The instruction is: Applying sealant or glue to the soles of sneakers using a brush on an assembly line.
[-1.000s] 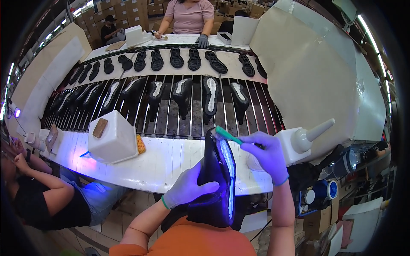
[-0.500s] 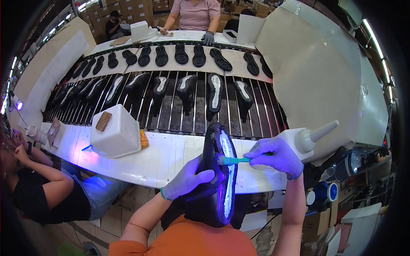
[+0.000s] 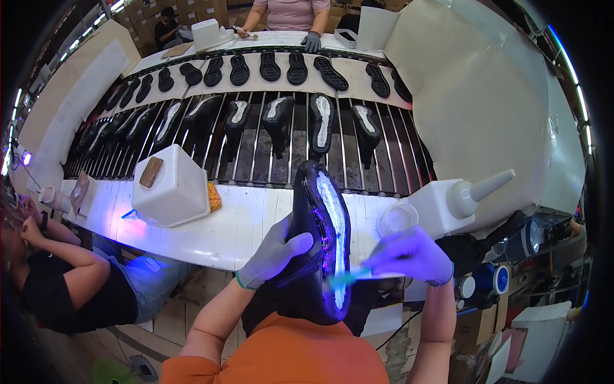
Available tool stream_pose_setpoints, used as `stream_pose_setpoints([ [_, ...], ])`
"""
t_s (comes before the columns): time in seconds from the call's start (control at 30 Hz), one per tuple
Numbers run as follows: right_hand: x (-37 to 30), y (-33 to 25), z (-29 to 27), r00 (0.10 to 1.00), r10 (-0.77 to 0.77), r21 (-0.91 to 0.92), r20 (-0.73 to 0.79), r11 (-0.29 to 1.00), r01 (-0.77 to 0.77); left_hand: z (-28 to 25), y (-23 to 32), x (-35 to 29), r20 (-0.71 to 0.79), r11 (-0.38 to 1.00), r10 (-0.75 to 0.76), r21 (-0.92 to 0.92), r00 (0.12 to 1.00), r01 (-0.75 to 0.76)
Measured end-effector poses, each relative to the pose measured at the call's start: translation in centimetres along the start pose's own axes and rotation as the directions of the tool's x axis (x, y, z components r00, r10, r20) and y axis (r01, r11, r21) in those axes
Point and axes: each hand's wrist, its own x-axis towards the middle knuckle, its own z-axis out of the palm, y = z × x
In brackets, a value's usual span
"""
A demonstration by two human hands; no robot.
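Note:
A black shoe (image 3: 303, 200) is held bottom up, its toe pointing away from me and its heel end near my orange shirt. Along its underside runs a long white strip (image 3: 336, 214) inside a glossy black border. My left hand (image 3: 272, 257), in a pale glove, grips the shoe's left side with the thumb lying over it. In my gloved right hand (image 3: 412, 257) is a brush with a teal handle (image 3: 350, 278), somewhat blurred. Its bristle end lies at the border of the underside near the heel end. A clear cup (image 3: 398, 220) stands just beyond the right hand.
A white bottle with a long spout (image 3: 442, 203) stands on the white ledge (image 3: 246, 221). To the left is a white container (image 3: 167, 192) with a brown block on top. Beyond, shoes lie on a roller conveyor (image 3: 256, 163), with black soles (image 3: 270, 66) behind. Other people sit left and stand opposite.
The brush has moved from the middle of the shoe's underside down toward the heel end. My right hand has come nearer, uncovering the clear cup. The left hand keeps its grip.

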Motion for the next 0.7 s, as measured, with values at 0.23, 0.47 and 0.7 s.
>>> stream_pose_setpoints([
  [0.23,0.7,0.3,-0.6,0.979,0.042,-0.134,-0.199,0.988,-0.070,0.0,-1.2,0.6,-0.104,0.999,-0.013,-0.034,0.995,0.009],
  [0.47,-0.3,-0.1,-0.4,0.998,0.064,-0.141,0.005,0.988,-0.063,-0.3,-1.2,0.9,-0.084,0.985,-0.117,-0.140,0.990,0.104],
  [0.7,-0.3,0.2,-0.8,0.992,0.049,-0.031,0.120,0.998,-0.046,-0.4,-2.3,1.3,-0.026,0.943,-0.276,-0.201,0.961,0.265],
])
